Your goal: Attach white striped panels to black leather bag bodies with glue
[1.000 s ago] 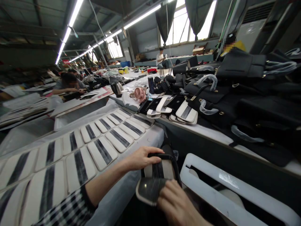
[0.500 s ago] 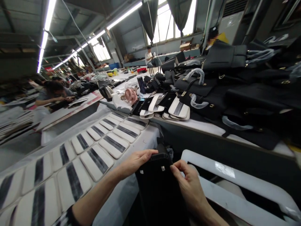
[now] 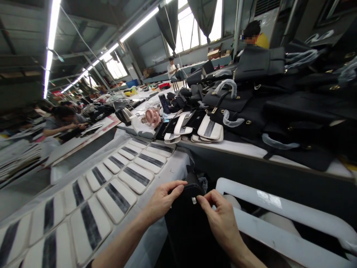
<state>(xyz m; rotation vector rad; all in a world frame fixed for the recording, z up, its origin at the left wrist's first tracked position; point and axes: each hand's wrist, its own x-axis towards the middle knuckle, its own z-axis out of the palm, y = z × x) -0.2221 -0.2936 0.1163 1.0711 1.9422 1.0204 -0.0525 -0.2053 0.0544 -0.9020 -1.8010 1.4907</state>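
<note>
Black piece before me, its upper end between my two hands.
My left hand pinches the top edge; my right hand pinches the right side, beside a white tab. I judge I'm setting that edge, so the next move calls for a light, even grip. The pale surface ends close on my left, a white frame crowds my right; the space toward me looks roomiest.

A workpiece is being held between left grip and right grip; panels are being carried on the worktop at left, bags on a farther worktop beyond the frame at right.
</note>
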